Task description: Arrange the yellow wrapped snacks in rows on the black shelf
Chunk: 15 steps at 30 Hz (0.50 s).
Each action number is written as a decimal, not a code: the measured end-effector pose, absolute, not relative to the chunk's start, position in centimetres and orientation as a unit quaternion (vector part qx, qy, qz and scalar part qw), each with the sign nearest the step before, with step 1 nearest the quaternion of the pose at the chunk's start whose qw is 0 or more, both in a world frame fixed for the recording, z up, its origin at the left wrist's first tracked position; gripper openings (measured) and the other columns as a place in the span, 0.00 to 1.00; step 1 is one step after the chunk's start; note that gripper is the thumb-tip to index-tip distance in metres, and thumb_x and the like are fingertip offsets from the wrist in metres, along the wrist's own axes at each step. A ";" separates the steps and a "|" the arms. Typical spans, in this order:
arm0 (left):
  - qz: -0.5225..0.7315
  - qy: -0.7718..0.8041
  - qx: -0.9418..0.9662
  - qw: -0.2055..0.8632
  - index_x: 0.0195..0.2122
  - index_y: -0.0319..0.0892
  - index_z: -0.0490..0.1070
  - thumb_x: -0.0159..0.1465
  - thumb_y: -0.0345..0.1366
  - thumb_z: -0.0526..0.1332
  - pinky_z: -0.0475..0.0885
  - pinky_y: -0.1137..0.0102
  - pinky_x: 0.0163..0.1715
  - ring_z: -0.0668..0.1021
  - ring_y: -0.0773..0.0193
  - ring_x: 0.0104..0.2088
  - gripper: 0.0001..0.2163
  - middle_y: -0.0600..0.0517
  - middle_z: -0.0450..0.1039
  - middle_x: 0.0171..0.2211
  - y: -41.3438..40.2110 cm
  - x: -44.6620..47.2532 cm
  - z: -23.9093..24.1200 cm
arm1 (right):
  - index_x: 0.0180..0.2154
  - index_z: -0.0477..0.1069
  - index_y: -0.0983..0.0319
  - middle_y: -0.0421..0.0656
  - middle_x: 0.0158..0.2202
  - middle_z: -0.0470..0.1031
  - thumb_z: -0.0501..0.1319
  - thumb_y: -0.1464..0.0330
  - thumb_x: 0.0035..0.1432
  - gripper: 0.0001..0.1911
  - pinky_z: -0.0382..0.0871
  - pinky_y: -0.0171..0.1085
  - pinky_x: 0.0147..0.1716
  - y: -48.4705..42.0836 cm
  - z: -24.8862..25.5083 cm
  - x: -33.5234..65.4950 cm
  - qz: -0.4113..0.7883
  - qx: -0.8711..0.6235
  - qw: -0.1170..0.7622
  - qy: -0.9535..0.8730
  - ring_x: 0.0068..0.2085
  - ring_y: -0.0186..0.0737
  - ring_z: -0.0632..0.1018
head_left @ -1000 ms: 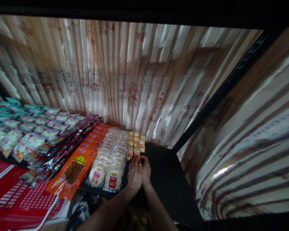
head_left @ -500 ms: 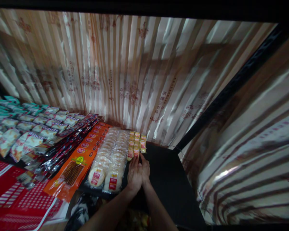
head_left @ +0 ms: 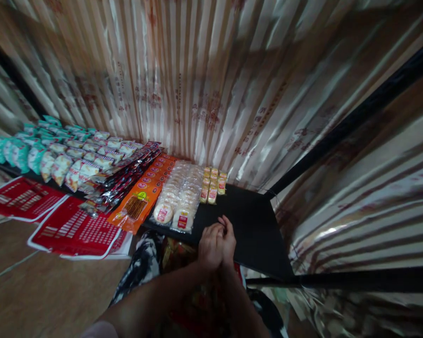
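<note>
My left hand [head_left: 210,245] and my right hand [head_left: 229,241] are close together above the front of the black shelf [head_left: 248,225], their inner sides touching. The fingers reach forward, loosely bent, and I see nothing held in them; the palms are hidden. Ahead of them, small yellow-wrapped snack packets [head_left: 212,185] lie in short rows on the shelf. Just left of those are two long columns of clear-wrapped round white crackers [head_left: 176,197], with red labels on the front ones.
Left along the shelf lie orange snack packs [head_left: 141,199], dark red packs [head_left: 125,180] and white-and-teal bags [head_left: 61,150]. Red printed sheets [head_left: 77,227] hang at the front edge. Black posts [head_left: 324,145] and printed sheeting [head_left: 204,84] close in the back and right. Packets below my arms are dim.
Both hands have drawn back from the yellow packets toward the shelf's front edge. The view has tilted down, showing more floor and the red sheets.
</note>
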State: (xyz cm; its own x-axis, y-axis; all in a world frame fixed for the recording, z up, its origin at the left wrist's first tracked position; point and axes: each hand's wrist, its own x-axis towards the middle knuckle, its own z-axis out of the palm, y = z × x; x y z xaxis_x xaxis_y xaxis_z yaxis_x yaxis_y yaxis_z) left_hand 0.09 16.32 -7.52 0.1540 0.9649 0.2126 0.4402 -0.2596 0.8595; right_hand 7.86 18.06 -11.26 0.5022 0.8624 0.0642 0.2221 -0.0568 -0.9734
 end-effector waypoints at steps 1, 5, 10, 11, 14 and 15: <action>0.407 0.497 0.691 0.331 0.49 0.38 0.68 0.65 0.33 0.42 0.64 0.63 0.55 0.70 0.62 0.51 0.19 0.46 0.70 0.50 15.0 -0.4 -7.8 | 0.53 0.62 0.63 0.50 0.50 0.70 0.52 0.60 0.47 0.31 0.66 0.41 0.48 16.7 -11.5 7.5 0.294 -0.662 0.558 -0.406 0.46 0.42 0.73; 0.413 0.466 0.687 0.374 0.50 0.39 0.67 0.66 0.35 0.41 0.63 0.63 0.55 0.69 0.62 0.52 0.19 0.45 0.69 0.51 10.2 -2.8 -8.8 | 0.47 0.68 0.64 0.49 0.46 0.74 0.50 0.62 0.48 0.25 0.65 0.43 0.50 11.8 -12.6 6.1 0.296 -0.657 0.543 -0.431 0.46 0.43 0.74; 0.381 0.514 0.636 0.431 0.45 0.41 0.69 0.65 0.37 0.43 0.63 0.64 0.55 0.70 0.62 0.49 0.18 0.46 0.70 0.47 7.3 -5.9 -10.6 | 0.43 0.73 0.60 0.47 0.43 0.76 0.48 0.64 0.51 0.21 0.66 0.44 0.49 7.9 -14.5 3.7 0.283 -0.655 0.469 -0.520 0.45 0.43 0.74; 0.360 0.550 0.613 0.438 0.44 0.40 0.69 0.64 0.37 0.43 0.63 0.64 0.54 0.71 0.62 0.48 0.17 0.45 0.71 0.46 7.2 -6.5 -11.0 | 0.41 0.74 0.59 0.47 0.41 0.77 0.48 0.65 0.51 0.20 0.67 0.44 0.49 7.7 -15.0 3.1 0.295 -0.650 0.448 -0.539 0.45 0.44 0.75; 0.281 0.648 0.561 0.431 0.43 0.37 0.69 0.62 0.33 0.44 0.64 0.64 0.53 0.72 0.60 0.46 0.17 0.43 0.71 0.44 8.1 -8.0 -12.5 | 0.40 0.75 0.59 0.47 0.40 0.78 0.48 0.67 0.52 0.20 0.67 0.45 0.50 7.8 -16.6 1.4 0.342 -0.629 0.399 -0.573 0.45 0.43 0.75; 0.256 0.672 0.553 0.421 0.43 0.35 0.69 0.62 0.32 0.44 0.63 0.65 0.53 0.72 0.60 0.47 0.16 0.42 0.71 0.44 8.7 -8.4 -13.0 | 0.40 0.75 0.59 0.47 0.40 0.78 0.48 0.68 0.52 0.20 0.67 0.44 0.51 8.1 -17.1 0.8 0.357 -0.626 0.392 -0.572 0.46 0.43 0.75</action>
State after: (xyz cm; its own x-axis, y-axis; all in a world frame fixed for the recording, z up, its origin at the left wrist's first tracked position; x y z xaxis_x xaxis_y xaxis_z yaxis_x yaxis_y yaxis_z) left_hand -8.40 8.74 -13.03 -0.0356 0.9587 -0.2822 0.5275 0.2579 0.8094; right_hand 0.82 8.13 -17.11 0.0901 0.9959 0.0014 0.4362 -0.0382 -0.8990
